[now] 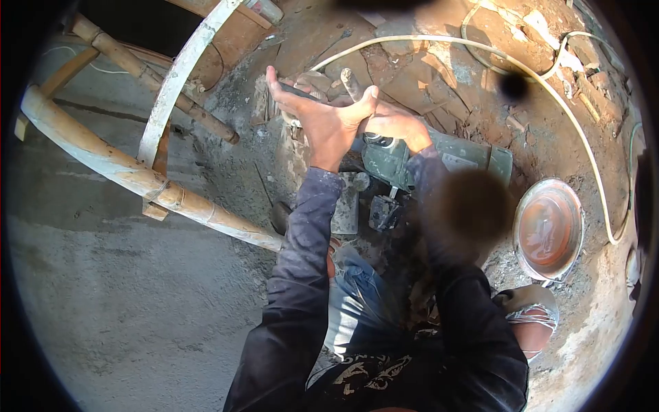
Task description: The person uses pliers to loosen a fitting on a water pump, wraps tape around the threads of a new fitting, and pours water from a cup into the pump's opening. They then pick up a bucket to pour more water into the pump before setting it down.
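Both arms, in dark dusty sleeves, reach forward to the upper middle. My left hand [322, 127] is held palm up with its fingers and thumb spread, and a dark flat edge shows along its fingers; whether it grips this is unclear. Close beside it on the right is my right hand [395, 126], bent inward, its fingers mostly hidden behind the left thumb. A short rod [350, 84] with a rounded tip sticks up just beyond the hands. Under and right of my right hand lies a green metal casing [446, 154].
Bamboo poles [130, 172] and a pale curved bar [182, 79] stand at the left over a grey cement floor [137, 295]. At the right sits a round bowl [548, 230] with reddish residue. A pale hose [563, 103] curves across broken, rubble-strewn ground.
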A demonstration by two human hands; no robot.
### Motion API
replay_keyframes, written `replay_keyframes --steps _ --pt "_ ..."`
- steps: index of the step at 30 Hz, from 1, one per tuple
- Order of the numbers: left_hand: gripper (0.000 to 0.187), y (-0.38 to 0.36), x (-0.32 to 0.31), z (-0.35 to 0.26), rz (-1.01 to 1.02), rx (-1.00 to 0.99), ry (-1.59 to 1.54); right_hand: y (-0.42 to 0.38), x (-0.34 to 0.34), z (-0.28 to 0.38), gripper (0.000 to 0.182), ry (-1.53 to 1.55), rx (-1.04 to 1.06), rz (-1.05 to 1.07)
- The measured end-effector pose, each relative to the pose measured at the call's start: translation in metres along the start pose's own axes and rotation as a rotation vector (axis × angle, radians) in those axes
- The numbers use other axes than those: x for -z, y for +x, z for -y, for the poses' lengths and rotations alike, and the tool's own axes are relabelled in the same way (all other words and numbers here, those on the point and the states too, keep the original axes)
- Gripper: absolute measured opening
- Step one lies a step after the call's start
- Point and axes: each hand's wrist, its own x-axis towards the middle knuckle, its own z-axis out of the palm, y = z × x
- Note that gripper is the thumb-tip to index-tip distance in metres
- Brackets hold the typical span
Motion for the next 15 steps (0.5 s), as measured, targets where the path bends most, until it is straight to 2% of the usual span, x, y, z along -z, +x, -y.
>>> replay_keyframes --steps 2,3,4,6,7,8,9,11,15 --pt "0.140 -0.002 -0.007 -0.012 -0.067 0.024 0.124 0.001 -0.031 -0.017 0.039 -0.026 0.196 -0.451" --pt "0.139 -0.006 -0.008 -0.018 -0.120 0.055 0.249 0.001 -0.053 -0.019 0.048 -0.151 0.076 -0.783" --pt "0.139 -0.009 -0.010 -0.023 -0.124 0.052 0.264 -0.008 -0.078 0.000 0.061 -0.321 0.324 -1.005" --pt "0.132 -0.009 -0.018 -0.034 -0.227 0.175 0.231 0.018 -0.098 -0.029 0.062 0.220 0.227 -1.156" --pt "0.128 -0.009 -0.022 -0.043 -0.278 0.229 0.261 0.032 -0.088 -0.051 0.064 0.161 0.200 -1.181" --pt "0.128 -0.012 -0.025 -0.046 -0.281 0.231 0.252 0.044 -0.101 -0.074 0.062 -0.510 0.027 -1.236" --pt "0.127 -0.012 -0.029 -0.047 -0.331 0.269 0.286 0.055 -0.099 -0.064 0.060 -0.648 0.038 -1.273" --pt "0.126 -0.007 -0.036 -0.051 -0.418 0.322 0.339 0.074 -0.095 -0.052 0.057 -0.537 0.148 -1.333" --pt "0.125 -0.008 -0.052 -0.050 -0.466 0.374 0.307 0.102 -0.095 -0.036 0.050 -0.434 0.231 -1.368"
